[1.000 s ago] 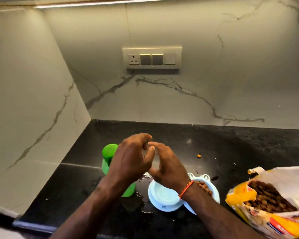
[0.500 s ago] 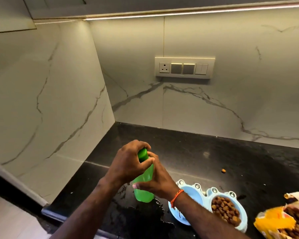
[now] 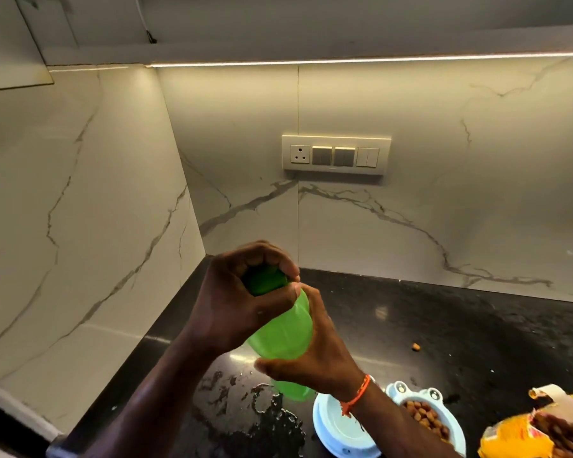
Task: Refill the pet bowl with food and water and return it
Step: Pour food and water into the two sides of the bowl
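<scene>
Pet bowl (image 3: pixel 371 434), a pale blue double dish with small frog-eye knobs on its rim, sits on the black countertop (image 3: pixel 477 325) near the front edge, toward the right. Its left compartment looks pale and bare of kibble; whether it holds water cannot be told. Its right compartment holds brown kibble (image 3: pixel 424 418). The person's right forearm crosses over the bowl and hides part of it.

Above the counter, to the left of the bowl, both hands hold a translucent green bottle (image 3: pixel 283 328) clear of the surface, tilted with its top leaning left and away. The left hand (image 3: pixel 242 302) is curled over the darker green cap (image 3: pixel 265 280), fingers and thumb wrapped round it. The right hand (image 3: pixel 315 355) grips the bottle's body from the right, fingers curled under its lower part; an orange thread band (image 3: pixel 358 393) circles that wrist.

Spilled water (image 3: pixel 262 414) lies in patches on the counter below the bottle, just left of the bowl. An opened yellow bag of kibble (image 3: pixel 523 438) lies at the front right corner, just beside the bowl. One stray kibble piece (image 3: pixel 416 347) rests alone farther back on the counter. On the marble-patterned back wall hangs a switch plate with a socket (image 3: pixel 336 155), under a strip light (image 3: pixel 377 59).
</scene>
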